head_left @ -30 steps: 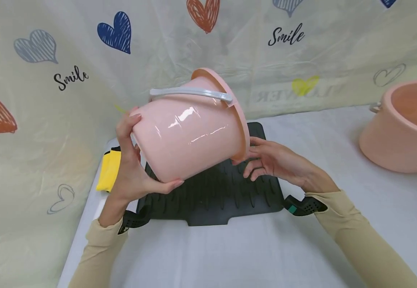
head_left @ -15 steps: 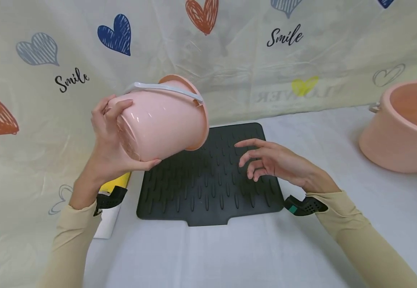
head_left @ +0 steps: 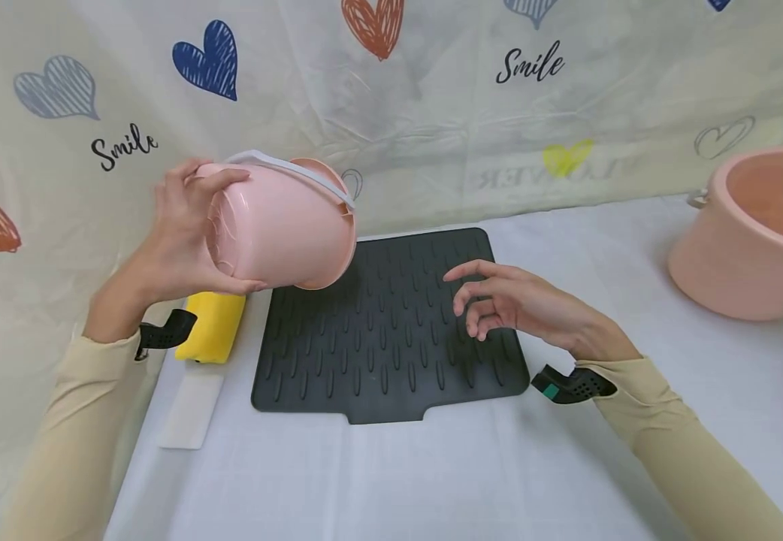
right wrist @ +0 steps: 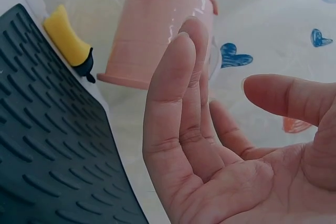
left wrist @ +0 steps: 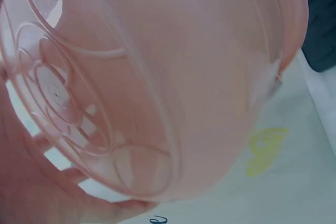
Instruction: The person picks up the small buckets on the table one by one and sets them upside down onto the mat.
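Note:
A glossy pink bucket (head_left: 283,225) with a pale grey handle (head_left: 290,171) lies tilted on its side in the air, its rim facing right. My left hand (head_left: 178,240) grips it round the base, fingers over the top and thumb underneath. Ringed moulding on the bucket's bottom (left wrist: 58,93) shows in the left wrist view. My right hand (head_left: 506,300) hovers over the right part of a black ridged mat (head_left: 378,368), holding nothing. Its fingers (right wrist: 168,98) are loosely bent, and the palm shows in the right wrist view. The inside of the bucket is hidden.
Left of the mat lies a yellow bundle (head_left: 212,327) beside a white flat piece (head_left: 191,409). Another pink bucket (head_left: 736,248) stands upright at the right. Behind the white-covered table (head_left: 391,481) hangs a cloth (head_left: 432,113) printed with hearts.
My left hand has carried the bucket leftward, away from the right hand and off the mat's middle. More of the mat and the yellow bundle show now. The right hand has stayed nearly still.

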A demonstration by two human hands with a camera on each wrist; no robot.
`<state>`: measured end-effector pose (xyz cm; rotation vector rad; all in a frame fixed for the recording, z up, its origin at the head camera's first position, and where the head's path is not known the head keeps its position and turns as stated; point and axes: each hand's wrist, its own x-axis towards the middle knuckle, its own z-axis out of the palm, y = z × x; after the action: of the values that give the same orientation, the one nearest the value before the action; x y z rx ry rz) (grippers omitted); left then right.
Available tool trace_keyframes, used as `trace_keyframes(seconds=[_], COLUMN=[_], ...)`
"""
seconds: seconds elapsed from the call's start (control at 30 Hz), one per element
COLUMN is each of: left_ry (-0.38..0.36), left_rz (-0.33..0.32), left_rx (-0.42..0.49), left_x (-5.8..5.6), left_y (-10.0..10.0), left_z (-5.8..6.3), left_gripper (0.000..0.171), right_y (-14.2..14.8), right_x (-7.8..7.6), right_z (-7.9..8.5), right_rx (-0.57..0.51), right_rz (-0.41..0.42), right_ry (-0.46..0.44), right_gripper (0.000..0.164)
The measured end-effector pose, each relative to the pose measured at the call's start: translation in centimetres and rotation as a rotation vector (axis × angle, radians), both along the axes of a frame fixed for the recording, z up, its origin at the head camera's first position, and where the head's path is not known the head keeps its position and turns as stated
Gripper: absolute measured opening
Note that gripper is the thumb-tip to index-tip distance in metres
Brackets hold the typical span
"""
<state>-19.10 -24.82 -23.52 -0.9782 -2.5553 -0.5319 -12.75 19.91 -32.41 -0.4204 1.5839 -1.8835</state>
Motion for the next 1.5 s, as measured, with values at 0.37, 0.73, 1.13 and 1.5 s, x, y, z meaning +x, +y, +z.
trace_keyframes(seconds=[0.37, 0.73, 1.13, 1.5], left_ry=[-0.207, -0.406, -0.518, -0.536], left_rz=[-0.026, 0.06, 0.054, 0.067], left_rx=[-0.125, -0.291, -0.395, -0.404], left_x=[-0.4, -0.8, -1.6, -1.6], left_y=[0.4, 1.7, 3.4, 4.0], left_z=[1.1, 1.7, 1.5, 1.8], left_gripper=[0.119, 0.12, 0.114, 0.114], right_y=[-0.2, -0.2, -0.1, 0.1], right_x=[-0.1, -0.2, -0.2, -0.1], right_z=[-0.1, -0.1, -0.3, -0.3], right_rx=[-0.023, -0.022, -0.041, -0.046], right_rz=[0.013, 0.03, 0.036, 0.024], right_ry=[-0.002, 0.014, 0.011, 0.003], right_gripper=[0.028, 0.027, 0.026, 0.025])
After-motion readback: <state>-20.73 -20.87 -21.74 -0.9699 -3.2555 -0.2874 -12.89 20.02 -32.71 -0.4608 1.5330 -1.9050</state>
